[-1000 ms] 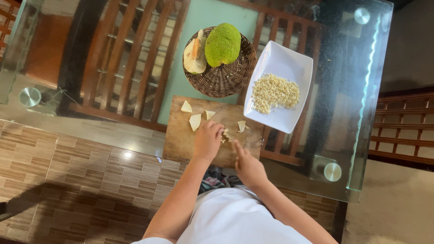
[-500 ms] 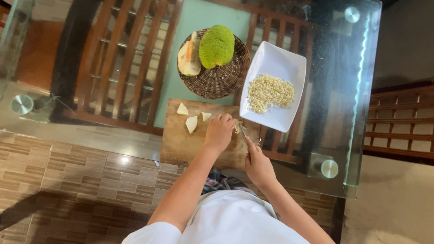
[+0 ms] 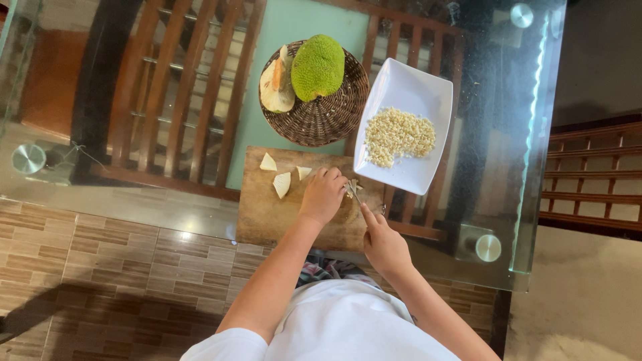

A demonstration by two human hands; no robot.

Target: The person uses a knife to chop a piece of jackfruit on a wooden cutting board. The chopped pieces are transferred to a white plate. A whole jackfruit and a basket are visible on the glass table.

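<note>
A wooden cutting board (image 3: 267, 214) lies on the glass table. My left hand (image 3: 322, 196) rests on the board's right part, fingers curled over a small pale fruit piece that is mostly hidden. My right hand (image 3: 382, 242) grips a knife (image 3: 353, 192) whose blade points up toward that piece. Three pale wedge-shaped pieces (image 3: 281, 184) lie loose on the board to the left of my left hand.
A wicker basket (image 3: 334, 117) behind the board holds a green bumpy fruit (image 3: 317, 67) and a cut pale half (image 3: 275, 87). A white rectangular dish (image 3: 401, 83) with chopped pale bits (image 3: 399, 136) sits at right. Wooden chairs show through the glass table (image 3: 495, 167).
Both hands have shifted slightly right along the board, with the knife now at its right end. The view has drifted a little; the loose wedges stay put.
</note>
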